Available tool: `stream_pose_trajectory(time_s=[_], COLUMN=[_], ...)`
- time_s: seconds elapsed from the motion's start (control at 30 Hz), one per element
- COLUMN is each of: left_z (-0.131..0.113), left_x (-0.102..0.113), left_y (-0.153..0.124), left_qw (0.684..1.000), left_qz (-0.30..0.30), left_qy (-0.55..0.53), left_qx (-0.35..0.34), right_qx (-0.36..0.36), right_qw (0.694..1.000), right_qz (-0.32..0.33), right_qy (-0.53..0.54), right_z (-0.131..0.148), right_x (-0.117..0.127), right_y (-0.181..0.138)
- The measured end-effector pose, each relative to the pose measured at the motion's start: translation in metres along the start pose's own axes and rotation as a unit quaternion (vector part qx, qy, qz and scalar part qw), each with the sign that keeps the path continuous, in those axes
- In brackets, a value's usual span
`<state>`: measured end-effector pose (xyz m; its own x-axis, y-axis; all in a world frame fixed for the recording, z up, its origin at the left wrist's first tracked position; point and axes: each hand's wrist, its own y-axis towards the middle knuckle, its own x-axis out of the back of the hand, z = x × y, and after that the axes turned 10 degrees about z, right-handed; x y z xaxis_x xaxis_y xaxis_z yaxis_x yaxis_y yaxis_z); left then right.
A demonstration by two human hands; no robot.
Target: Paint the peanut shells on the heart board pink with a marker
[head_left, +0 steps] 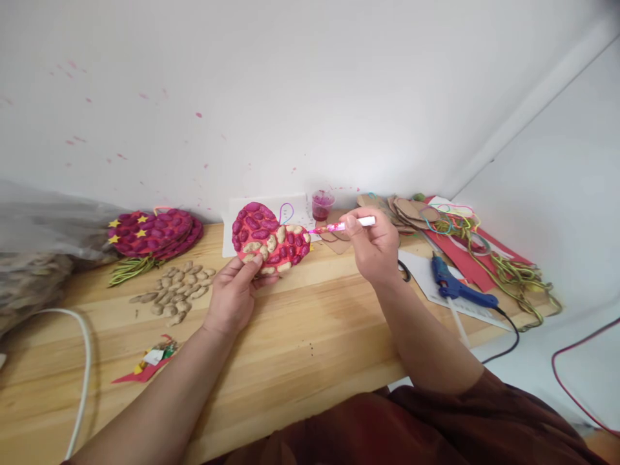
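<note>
Nearest the camera is your dark brown garment (358,426), along the near edge of the wooden surface (300,342). Your left hand (231,294) holds a heart-shaped peanut piece (272,243) by its lower left part, thumb on the front face, the other fingers largely hidden behind. The piece is held up above the surface, tilted toward you; some shells are magenta, others tan and uncoloured.

Your right hand (374,248) has its fingers closed on a white-handled paintbrush (336,227). Governing relation: the piece lies to the left of your right fingers, and the brush's long axis runs nearly level across the gap, its stained end at the piece's right edge. Contact there cannot be confirmed. Your left hand is the nearer, touching the piece; your right reaches it only through the brush.

A cup of magenta liquid (322,206) stands just behind the brush; loose peanuts (178,289) lie left of your left hand.
</note>
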<state>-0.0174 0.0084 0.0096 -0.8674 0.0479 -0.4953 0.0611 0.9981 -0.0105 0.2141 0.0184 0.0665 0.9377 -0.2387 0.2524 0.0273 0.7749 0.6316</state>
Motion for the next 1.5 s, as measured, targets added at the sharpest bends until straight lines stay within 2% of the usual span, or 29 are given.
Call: stream_pose_trajectory(time_s=[0.23, 0.67, 0.83, 1.0, 1.1, 1.33, 1.5], left_z=[0.000, -0.001, -0.003, -0.006, -0.007, -0.011, -0.011], left_x=[0.002, 0.002, 0.002, 0.000, -0.003, -0.007, -0.007], left_y=[0.001, 0.003, 0.004, 0.003, 0.002, 0.001, 0.000], left_qw=[0.999, 0.997, 0.995, 0.991, 0.988, 0.983, 0.983], left_qz=[0.011, 0.023, 0.008, -0.003, -0.013, -0.042, -0.020], left_qy=[-0.022, -0.059, -0.086, -0.097, -0.110, -0.116, -0.108], left_qx=[0.021, 0.042, 0.056, 0.090, 0.106, 0.133, 0.148], right_qx=[-0.007, 0.000, 0.003, -0.002, 0.001, -0.003, -0.020], right_qw=[0.998, 0.996, 0.995, 0.996, 0.996, 0.990, 0.991], right_qz=[-0.011, 0.002, 0.017, -0.007, 0.005, 0.016, 0.016], right_qy=[0.065, 0.090, 0.095, 0.088, 0.088, 0.141, 0.134], right_z=[-0.002, 0.002, 0.006, 0.006, 0.006, 0.002, -0.008], right_x=[-0.001, -0.002, -0.002, -0.003, -0.003, -0.005, -0.005], right_y=[0.001, 0.002, 0.002, 0.002, 0.003, 0.001, 0.002])
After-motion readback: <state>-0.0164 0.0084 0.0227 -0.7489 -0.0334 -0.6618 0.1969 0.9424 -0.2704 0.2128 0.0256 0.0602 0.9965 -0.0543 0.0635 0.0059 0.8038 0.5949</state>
